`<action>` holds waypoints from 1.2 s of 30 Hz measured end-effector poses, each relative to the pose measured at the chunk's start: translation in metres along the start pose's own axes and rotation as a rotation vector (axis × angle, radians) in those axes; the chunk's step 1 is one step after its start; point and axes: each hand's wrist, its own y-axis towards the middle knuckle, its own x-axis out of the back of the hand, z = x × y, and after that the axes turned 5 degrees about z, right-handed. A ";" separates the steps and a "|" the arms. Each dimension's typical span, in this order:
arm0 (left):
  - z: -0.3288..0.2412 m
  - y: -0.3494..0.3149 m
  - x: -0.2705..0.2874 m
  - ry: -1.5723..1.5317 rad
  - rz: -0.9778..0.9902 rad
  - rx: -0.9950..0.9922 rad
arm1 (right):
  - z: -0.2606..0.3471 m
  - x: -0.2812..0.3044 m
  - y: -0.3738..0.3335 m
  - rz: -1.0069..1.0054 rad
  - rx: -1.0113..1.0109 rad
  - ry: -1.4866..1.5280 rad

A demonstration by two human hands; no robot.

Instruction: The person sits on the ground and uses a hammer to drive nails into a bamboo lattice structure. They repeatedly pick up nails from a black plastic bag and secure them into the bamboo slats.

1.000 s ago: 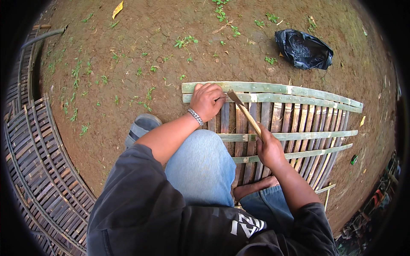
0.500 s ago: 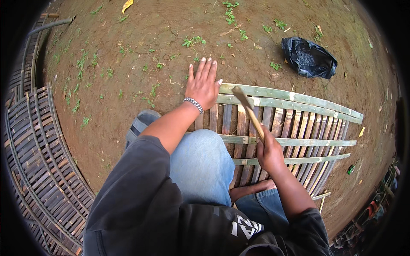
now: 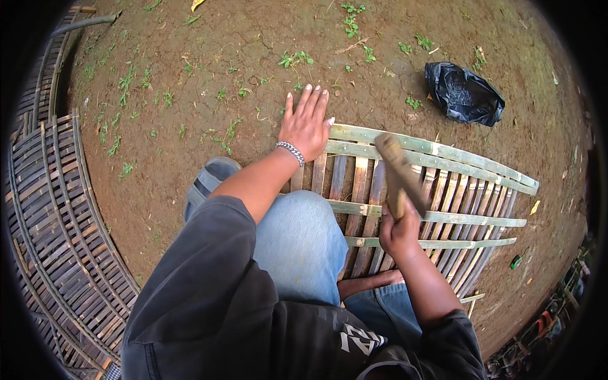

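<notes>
My left hand [image 3: 305,126] lies flat with its fingers stretched out, over the left end of the far green bamboo strips; a chain bracelet circles its wrist. My right hand [image 3: 400,231] is closed around the wooden handle of a hammer [image 3: 403,170]. The hammer's head is raised above the bamboo panel [image 3: 443,218], apart from it as far as I can tell. Dark upright slats cross under several long green strips in the panel. My bent knee [image 3: 297,240] and a bare foot [image 3: 373,283] rest over its near left part.
A black plastic bag [image 3: 465,95] lies on the dirt beyond the panel. Finished-looking slatted bamboo panels [image 3: 69,228] stand along the left side. A small green object [image 3: 515,261] is on the ground at right, with clutter [image 3: 538,345] at the lower right edge.
The hammer has turned in my right hand, its head swinging right and up toward the camera. My left hand has stayed at the panel's left end.
</notes>
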 end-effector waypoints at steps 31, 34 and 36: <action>-0.052 0.041 0.012 -0.220 -0.265 -0.204 | -0.063 0.130 -0.112 0.272 -0.420 -0.165; -0.143 0.107 0.023 -0.516 -0.393 -0.548 | -0.069 0.171 -0.178 0.270 -0.575 -0.254; -0.191 0.157 0.019 -0.520 -0.355 -0.650 | -0.068 0.179 -0.219 0.249 -0.760 -0.254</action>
